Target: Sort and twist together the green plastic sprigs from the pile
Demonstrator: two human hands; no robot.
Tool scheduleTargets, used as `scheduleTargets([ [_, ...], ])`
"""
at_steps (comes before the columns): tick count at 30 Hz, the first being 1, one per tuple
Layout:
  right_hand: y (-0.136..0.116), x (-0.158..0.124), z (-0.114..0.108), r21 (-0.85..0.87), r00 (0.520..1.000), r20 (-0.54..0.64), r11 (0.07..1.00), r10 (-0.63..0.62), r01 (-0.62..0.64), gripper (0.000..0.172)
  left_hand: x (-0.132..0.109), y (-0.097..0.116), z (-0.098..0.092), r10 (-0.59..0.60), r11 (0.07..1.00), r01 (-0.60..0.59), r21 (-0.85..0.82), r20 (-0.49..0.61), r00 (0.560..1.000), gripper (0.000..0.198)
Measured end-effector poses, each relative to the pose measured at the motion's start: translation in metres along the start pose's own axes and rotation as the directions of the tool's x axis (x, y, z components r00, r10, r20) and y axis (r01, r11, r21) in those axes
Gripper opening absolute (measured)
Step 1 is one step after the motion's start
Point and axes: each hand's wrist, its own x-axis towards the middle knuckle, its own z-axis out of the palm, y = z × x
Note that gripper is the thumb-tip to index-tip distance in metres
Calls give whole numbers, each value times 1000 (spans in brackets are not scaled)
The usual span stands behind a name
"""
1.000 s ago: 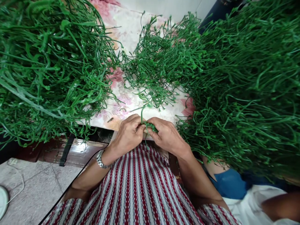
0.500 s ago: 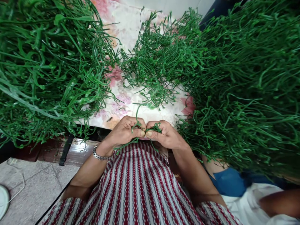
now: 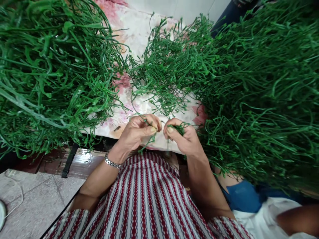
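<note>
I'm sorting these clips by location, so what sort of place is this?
Likely an indoor room, perhaps in a home or small workshop; I can't tell which. The signs are the speckled floor tiles, a flower-patterned covering and large heaps of green stems to either side.

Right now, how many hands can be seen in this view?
2: the left hand and, a little to its right, the right hand, both holding green stems at the near edge of the flowered cloth. Other people's hands may be hidden.
</note>
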Motion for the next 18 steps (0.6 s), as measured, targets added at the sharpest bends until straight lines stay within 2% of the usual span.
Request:
scheduleTargets([
  [1,0,0,0,-114,999,-21,993,27,-29,18,2,-1,1,47,999,-47,6,-36,998,4],
  [3,1,-2,4,-199,996,-76,978,51,-65,17,6,-2,4,105,994,-103,21,-86,991,5],
  [8,10,-7,24,-115,964,-265,993,-11,-20,23,10,-10,10,182,981,-190,-33,-169,969,6],
  [13,15,-5,38,-208,951,-286,976,-121,62,31,11,-17,20,247,964,-264,-39,-248,937,7],
  [18,21,-4,42,-273,933,-341,962,-113,17,16,9,-16,29,227,968,-247,-44,-269,936,8],
])
